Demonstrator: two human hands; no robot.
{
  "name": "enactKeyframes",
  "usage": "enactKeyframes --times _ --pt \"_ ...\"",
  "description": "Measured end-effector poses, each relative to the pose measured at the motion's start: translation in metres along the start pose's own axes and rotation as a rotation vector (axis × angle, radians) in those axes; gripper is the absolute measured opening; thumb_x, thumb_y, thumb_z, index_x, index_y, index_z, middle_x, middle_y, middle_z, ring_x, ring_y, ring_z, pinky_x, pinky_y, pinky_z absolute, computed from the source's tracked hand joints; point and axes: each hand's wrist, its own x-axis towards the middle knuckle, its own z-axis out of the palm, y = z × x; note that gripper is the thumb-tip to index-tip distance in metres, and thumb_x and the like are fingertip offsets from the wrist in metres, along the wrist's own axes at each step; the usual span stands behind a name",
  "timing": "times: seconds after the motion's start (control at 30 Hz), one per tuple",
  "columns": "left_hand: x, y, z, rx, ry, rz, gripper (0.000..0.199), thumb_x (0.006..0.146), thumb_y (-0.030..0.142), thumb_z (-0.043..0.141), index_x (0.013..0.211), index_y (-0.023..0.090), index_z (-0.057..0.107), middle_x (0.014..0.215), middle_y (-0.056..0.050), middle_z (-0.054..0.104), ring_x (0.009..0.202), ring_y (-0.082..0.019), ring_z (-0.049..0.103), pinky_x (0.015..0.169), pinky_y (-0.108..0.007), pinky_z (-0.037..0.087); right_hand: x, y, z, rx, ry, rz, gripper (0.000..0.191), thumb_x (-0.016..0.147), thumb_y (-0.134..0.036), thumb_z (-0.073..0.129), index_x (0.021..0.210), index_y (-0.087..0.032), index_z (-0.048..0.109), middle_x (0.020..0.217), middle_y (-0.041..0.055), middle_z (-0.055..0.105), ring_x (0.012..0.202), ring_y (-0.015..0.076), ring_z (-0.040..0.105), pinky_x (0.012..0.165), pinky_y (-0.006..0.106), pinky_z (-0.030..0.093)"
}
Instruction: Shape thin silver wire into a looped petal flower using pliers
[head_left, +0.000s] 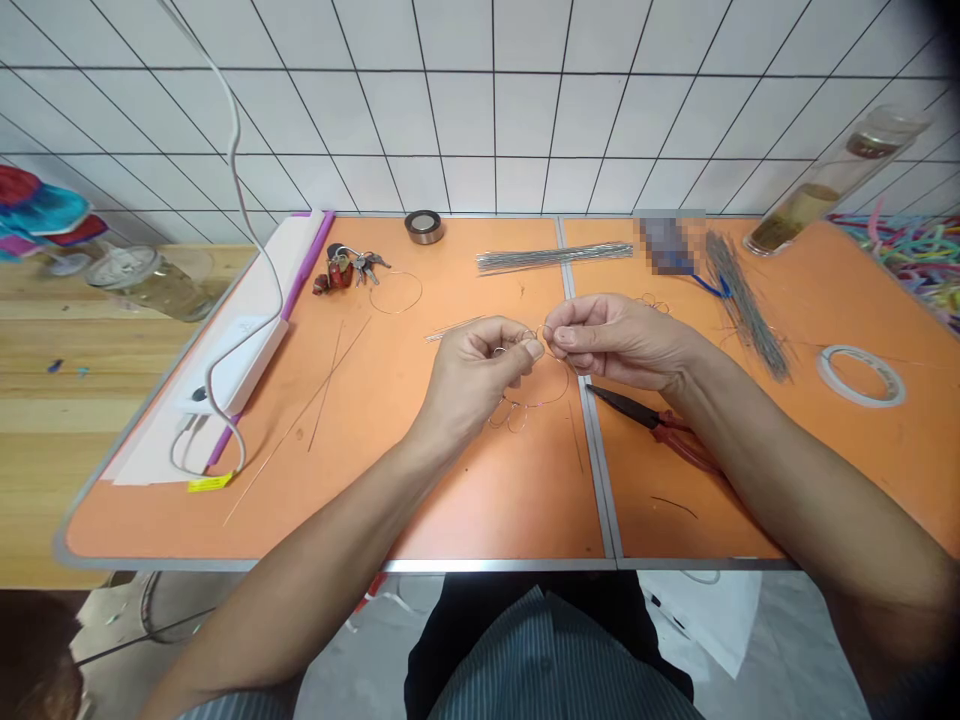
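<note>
Both hands meet over the middle of the orange table, pinching one thin wire (pixel 551 400) bent into loops. My left hand (pixel 484 370) is closed, thumb against forefinger, with the wire between them. My right hand (pixel 619 340) pinches the same wire close by; its fingertips almost touch the left ones. Small loops of the wire hang below the hands, partly hidden by the fingers. Just under my right wrist lie pliers (pixel 637 410) with dark jaws and red handles.
On the orange table (pixel 420 480) lie bundled wires (pixel 555 258), another wire bundle (pixel 746 305), a keyring (pixel 352 268), dark tape (pixel 424 227), white tape (pixel 861 376) and loose wires (pixel 330 380). A glass bottle (pixel 832 185) stands back right; a power strip (pixel 240 365) with a white cable lies left.
</note>
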Motion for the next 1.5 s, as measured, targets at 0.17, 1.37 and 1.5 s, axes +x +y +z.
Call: enactKeyframes --times 0.17,1.37,1.5 --pt "-0.001 -0.002 0.002 0.016 0.025 0.04 0.015 0.084 0.029 0.085 0.076 0.019 0.076 0.07 0.0 0.068 0.062 -0.011 0.056 0.057 -0.024 0.046 0.0 0.003 0.004 0.059 -0.006 -0.006 0.038 0.067 -0.035 0.108 0.084 -0.017 0.079 0.073 -0.004 0.064 0.062 0.0055 0.052 0.055 0.017 0.045" --pt "0.0 -0.002 0.005 -0.126 0.065 -0.065 0.021 0.076 0.03 0.092 0.074 0.018 0.075 0.066 0.002 0.067 0.056 -0.009 0.055 0.056 -0.023 0.042 -0.001 0.006 0.013 -0.185 0.14 -0.207 0.039 0.082 -0.052 0.098 0.088 -0.019 0.078 0.078 -0.001 0.065 0.069 0.0106 0.052 0.062 0.027 0.04" --pt "0.0 -0.003 0.004 -0.127 0.032 -0.079 0.02 0.076 0.031 0.092 0.074 0.018 0.076 0.065 0.001 0.066 0.056 -0.009 0.054 0.055 -0.023 0.043 0.001 0.004 0.01 -0.163 0.068 -0.148 0.043 0.075 -0.051 0.102 0.089 -0.019 0.077 0.074 -0.0027 0.063 0.064 0.0103 0.05 0.057 0.027 0.037"
